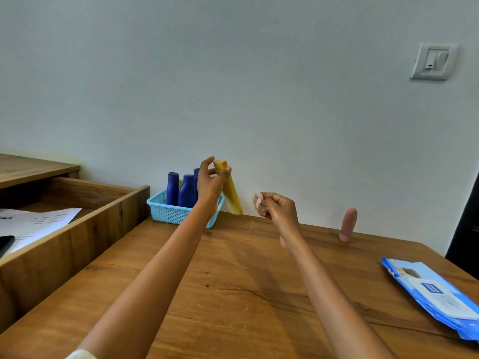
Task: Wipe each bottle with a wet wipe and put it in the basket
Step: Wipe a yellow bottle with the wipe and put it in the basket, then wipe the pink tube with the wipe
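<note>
Right now your left hand (211, 183) is raised over the far side of the wooden table (233, 294), its fingers (207, 164) loosely curled around the upper part of the yellow bottle (230, 193); the thumb sits on the right side of the neck and the other fingers arch over the left, so the grip looks light rather than tight. That bottle tilts, cap up and leaning left, with its lower end hanging just right of the light-blue basket (168, 212) and close to the wall. Three dark blue bottles (186, 190) already stand upright in the basket. Your right hand (277, 206) hovers to the right of the yellow bottle, apart from it, fingers pinched shut on a crumpled wet wipe (258, 200). Farther right a pink bottle (348, 225) stands by the wall, and the blue wipes pack (435, 296) lies at the near right edge.
</note>
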